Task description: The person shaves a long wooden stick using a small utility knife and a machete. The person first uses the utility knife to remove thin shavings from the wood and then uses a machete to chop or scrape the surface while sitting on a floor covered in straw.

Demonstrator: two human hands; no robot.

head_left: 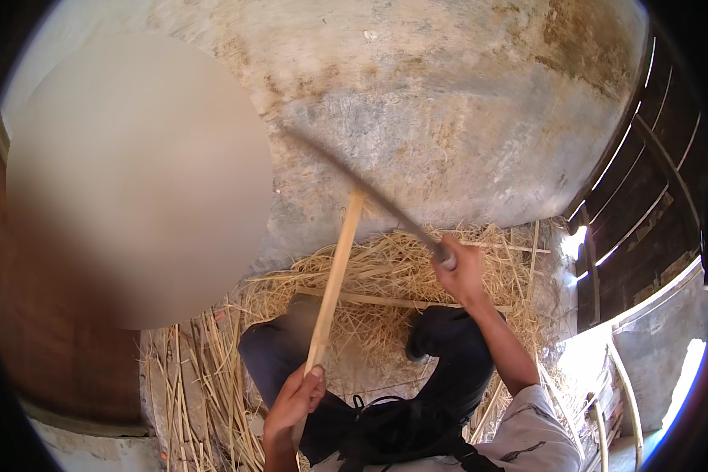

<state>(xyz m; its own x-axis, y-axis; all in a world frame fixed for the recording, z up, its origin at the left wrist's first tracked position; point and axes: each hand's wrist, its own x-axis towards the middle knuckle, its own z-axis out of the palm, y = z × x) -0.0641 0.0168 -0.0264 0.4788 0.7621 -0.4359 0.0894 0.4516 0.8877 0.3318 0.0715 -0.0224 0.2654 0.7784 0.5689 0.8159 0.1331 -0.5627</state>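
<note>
My left hand (295,401) is closed round the near end of a long pale bamboo strip (336,283), which slants up and away from me between my knees. My right hand (462,271) grips the handle of a long machete (354,177). Its dark, slightly curved blade points up and to the left and crosses the far end of the strip. Whether the edge touches the strip I cannot tell. The blade is a little blurred.
Pale shavings (495,275) lie heaped on the floor ahead, against a stained plaster wall (464,102). Thin split strips (204,370) lie at the left. Dark wooden boards (645,189) rise on the right. A blurred round patch hides much of the left side.
</note>
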